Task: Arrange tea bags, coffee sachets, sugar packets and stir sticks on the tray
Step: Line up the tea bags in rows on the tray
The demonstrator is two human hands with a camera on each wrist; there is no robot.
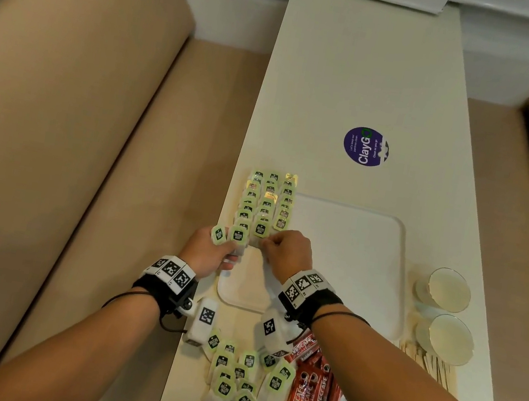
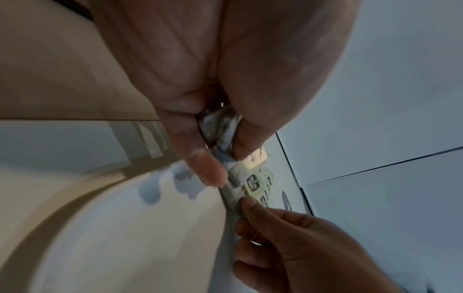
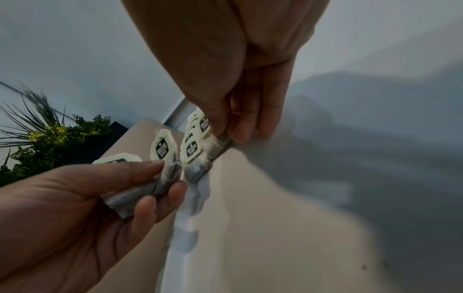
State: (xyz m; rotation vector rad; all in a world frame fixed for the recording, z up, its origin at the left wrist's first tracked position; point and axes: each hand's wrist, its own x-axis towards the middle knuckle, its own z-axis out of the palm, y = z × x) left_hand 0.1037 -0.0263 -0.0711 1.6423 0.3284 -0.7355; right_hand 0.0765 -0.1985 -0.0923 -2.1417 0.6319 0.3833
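The right hand [image 1: 286,250] pinches one tea bag [image 1: 261,231] at the tray's [image 1: 388,240] left edge, the left hand [image 1: 213,251] grips spare bags [image 1: 228,236], so a careless pull may disturb the neat rows [image 1: 266,200].

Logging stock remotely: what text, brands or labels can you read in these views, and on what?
"ClayGo": purple round sticker on the table; its smaller lines are too small to read.
"NESCAFE": red coffee sachets near the table's front edge.
Tea bag tags: a dark logo, its words too blurred to read.
Wrist bands: black-and-white code squares, no words.
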